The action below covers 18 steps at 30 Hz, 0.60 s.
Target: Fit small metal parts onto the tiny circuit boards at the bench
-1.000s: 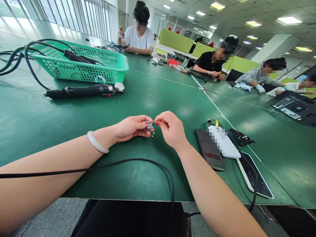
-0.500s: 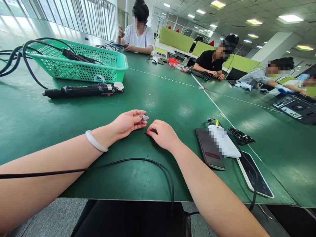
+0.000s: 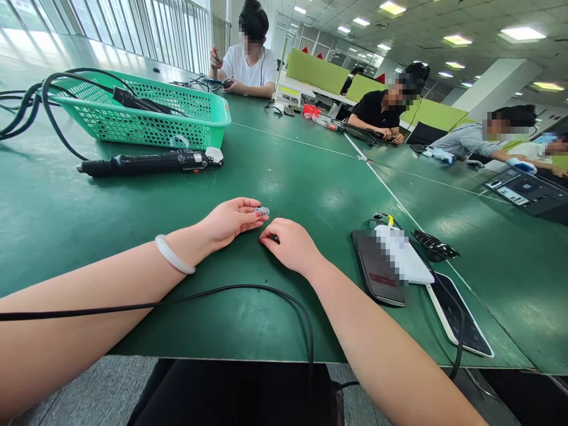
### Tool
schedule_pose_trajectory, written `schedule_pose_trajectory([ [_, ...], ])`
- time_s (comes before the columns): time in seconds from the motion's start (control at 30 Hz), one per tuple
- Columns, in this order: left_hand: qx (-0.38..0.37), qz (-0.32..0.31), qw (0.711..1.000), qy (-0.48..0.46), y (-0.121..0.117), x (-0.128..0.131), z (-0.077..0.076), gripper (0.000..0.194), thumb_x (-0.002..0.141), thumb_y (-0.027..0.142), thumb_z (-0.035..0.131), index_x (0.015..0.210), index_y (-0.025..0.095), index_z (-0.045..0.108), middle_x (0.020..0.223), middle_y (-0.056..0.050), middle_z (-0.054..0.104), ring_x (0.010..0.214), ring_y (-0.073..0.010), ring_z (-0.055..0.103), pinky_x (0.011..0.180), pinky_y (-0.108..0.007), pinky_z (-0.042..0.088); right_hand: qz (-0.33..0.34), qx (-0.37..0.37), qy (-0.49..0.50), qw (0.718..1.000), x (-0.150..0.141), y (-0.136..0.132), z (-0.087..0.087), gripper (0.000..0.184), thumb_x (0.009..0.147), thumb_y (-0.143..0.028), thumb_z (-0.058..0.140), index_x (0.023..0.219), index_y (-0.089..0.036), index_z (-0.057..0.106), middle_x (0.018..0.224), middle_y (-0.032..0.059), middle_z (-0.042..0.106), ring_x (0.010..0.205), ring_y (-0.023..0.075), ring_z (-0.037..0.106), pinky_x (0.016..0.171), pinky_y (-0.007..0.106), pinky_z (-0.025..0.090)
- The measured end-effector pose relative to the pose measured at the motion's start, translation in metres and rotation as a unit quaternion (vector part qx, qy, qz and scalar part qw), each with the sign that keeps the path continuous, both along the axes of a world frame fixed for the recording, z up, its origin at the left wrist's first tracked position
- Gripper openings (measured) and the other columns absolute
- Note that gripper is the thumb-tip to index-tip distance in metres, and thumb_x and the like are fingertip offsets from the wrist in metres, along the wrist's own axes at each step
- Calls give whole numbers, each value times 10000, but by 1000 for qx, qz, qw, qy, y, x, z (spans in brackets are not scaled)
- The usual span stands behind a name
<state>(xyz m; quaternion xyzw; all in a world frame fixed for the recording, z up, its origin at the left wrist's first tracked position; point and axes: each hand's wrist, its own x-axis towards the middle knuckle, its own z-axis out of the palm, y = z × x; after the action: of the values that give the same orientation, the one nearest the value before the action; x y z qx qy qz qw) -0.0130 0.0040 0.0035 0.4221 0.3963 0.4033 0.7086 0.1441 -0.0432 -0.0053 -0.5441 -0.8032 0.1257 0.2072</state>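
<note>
Between thumb and fingers, my left hand [image 3: 233, 223] holds a small silvery metal part [image 3: 262, 210], too small to name more closely. Close beside it, slightly nearer to me, my right hand [image 3: 290, 244] is closed in a pinch low over the green table [image 3: 222, 331]. Whatever lies between its fingertips is hidden or too small to make out. Beyond my left hand lies a black electric screwdriver [image 3: 151, 163] on its side, its cable running back toward a green plastic basket [image 3: 146, 118].
A black cable [image 3: 199, 291] crosses my left forearm and drops over the table's front edge. To the right lie a dark phone [image 3: 377, 269], a white device [image 3: 406, 254] and a white-edged phone [image 3: 461, 313]. Several people sit farther along the table; a black panel [image 3: 528, 192] is at far right.
The metal part has turned slightly in my left fingers. My right fingertips have shifted a little to the left. At far right, a co-worker's gloved hand has moved over the black panel.
</note>
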Motion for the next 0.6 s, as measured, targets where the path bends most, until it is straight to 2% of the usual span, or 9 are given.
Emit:
schedule_pose_trajectory([
  [0.1,5,-7,1000,1,-1,0,0,144,779,29,615,862,123,545,809,-55,672,807,-127,668,887,-313,491,-20,44,36,998,2,-1,3,130,832,-198,571,752,-199,675,809,16,638,763,136,551,691,274,415],
  [0.27,38,-30,998,35,-3,0,0,160,747,94,680,816,127,539,824,-54,689,795,-113,652,848,-296,484,-103,133,112,979,7,-3,7,113,823,-240,592,748,-204,669,800,5,642,730,133,550,670,267,415],
  [0.6,99,-51,991,71,-4,0,0,213,658,104,732,783,136,563,820,-50,696,791,-129,643,859,-345,473,-129,125,82,980,9,-1,7,149,834,-268,573,726,-208,657,794,12,642,703,138,544,629,276,395],
])
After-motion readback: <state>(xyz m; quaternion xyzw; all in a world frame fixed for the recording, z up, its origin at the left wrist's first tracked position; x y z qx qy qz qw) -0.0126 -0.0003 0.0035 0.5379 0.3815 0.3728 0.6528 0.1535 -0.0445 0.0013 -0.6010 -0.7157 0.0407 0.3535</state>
